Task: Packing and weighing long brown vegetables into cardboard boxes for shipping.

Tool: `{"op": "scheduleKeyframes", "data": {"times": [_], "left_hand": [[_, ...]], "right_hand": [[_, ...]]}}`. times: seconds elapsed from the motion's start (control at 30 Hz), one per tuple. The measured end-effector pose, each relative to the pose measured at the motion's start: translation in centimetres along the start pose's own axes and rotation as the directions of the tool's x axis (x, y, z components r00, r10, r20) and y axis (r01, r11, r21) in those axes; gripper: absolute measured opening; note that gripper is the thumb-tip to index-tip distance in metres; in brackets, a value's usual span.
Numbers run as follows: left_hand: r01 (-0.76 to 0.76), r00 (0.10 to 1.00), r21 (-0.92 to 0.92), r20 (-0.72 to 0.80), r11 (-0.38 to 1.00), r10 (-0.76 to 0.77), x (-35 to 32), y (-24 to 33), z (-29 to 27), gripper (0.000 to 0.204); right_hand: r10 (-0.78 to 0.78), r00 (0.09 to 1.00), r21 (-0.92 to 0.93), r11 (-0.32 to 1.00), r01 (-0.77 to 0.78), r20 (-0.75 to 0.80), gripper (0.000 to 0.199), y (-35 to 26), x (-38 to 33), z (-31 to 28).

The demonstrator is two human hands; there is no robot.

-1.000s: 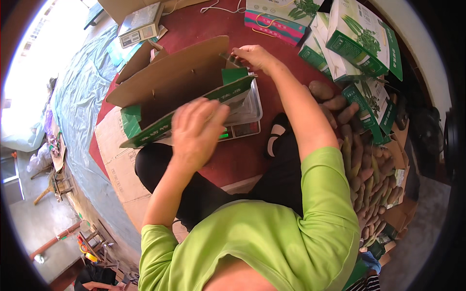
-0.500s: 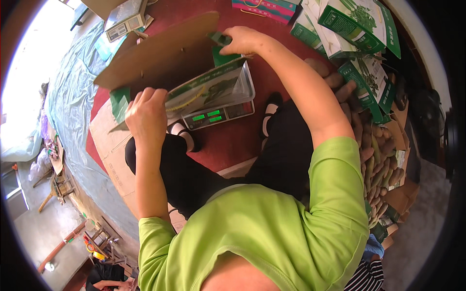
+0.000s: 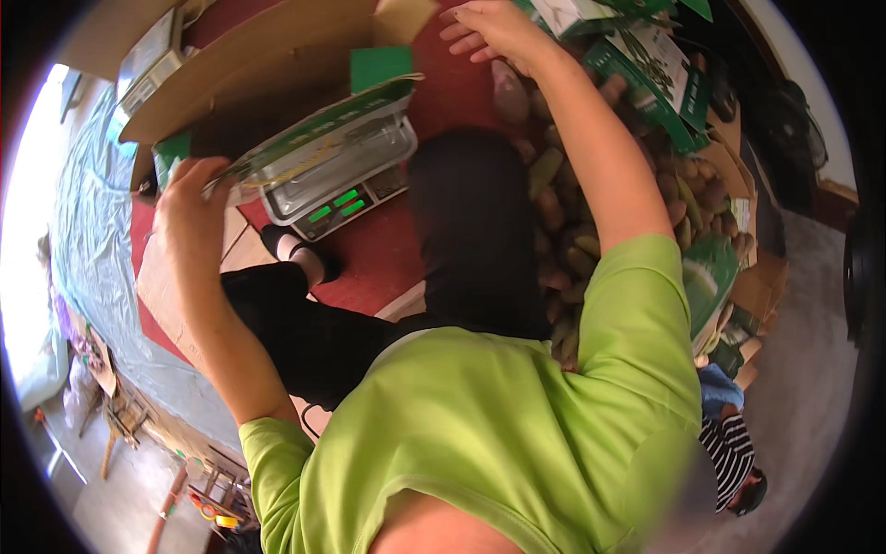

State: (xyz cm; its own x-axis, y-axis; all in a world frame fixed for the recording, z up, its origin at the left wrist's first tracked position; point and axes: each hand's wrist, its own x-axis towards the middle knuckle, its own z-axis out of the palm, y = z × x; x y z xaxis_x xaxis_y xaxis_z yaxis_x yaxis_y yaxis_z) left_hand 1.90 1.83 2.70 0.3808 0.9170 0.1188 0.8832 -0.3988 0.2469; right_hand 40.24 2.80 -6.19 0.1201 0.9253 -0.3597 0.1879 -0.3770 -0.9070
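My left hand (image 3: 189,203) is closed on the near left edge of an open cardboard box (image 3: 245,78), brown inside and green-printed outside. The box is tilted over a digital scale (image 3: 351,208) with lit green displays. A clear plastic tray (image 3: 341,152) rests on the scale, partly hidden by the box's near flap. A green side flap (image 3: 381,66) stands at the box's right end. My right hand (image 3: 498,32) is in the air to the right of the box, fingers apart, holding nothing. Beneath it lies a pile of oblong brown and green vegetables (image 3: 554,198).
Several green-and-white printed boxes (image 3: 651,78) lie at the far right, beside a dark fan (image 3: 784,129). A bluish plastic sheet (image 3: 88,222) spreads along the left. Red flooring (image 3: 378,268) shows around the scale. Another person in a striped top (image 3: 729,452) is at lower right.
My right hand has let go of the box and moved to the right, its fingers opening. My left hand still grips the box. The view has shifted, showing more of the vegetable pile.
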Motion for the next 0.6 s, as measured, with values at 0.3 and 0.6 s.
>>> {"op": "scheduleKeyframes", "data": {"times": [0.3, 0.6], "left_hand": [[0.064, 0.997, 0.124, -0.050, 0.990, -0.058, -1.3, -1.4, 0.8, 0.015], [-0.042, 0.988, 0.111, -0.146, 0.993, 0.058, -0.7, -2.9, 2.2, 0.014]], "right_hand": [[0.241, 0.938, 0.152, 0.966, -0.208, -0.248, 0.031, 13.4, -9.0, -1.3], [0.334, 0.928, -0.156, 0.920, -0.359, -0.167, 0.037, 30.7, -17.6, 6.7]]}}
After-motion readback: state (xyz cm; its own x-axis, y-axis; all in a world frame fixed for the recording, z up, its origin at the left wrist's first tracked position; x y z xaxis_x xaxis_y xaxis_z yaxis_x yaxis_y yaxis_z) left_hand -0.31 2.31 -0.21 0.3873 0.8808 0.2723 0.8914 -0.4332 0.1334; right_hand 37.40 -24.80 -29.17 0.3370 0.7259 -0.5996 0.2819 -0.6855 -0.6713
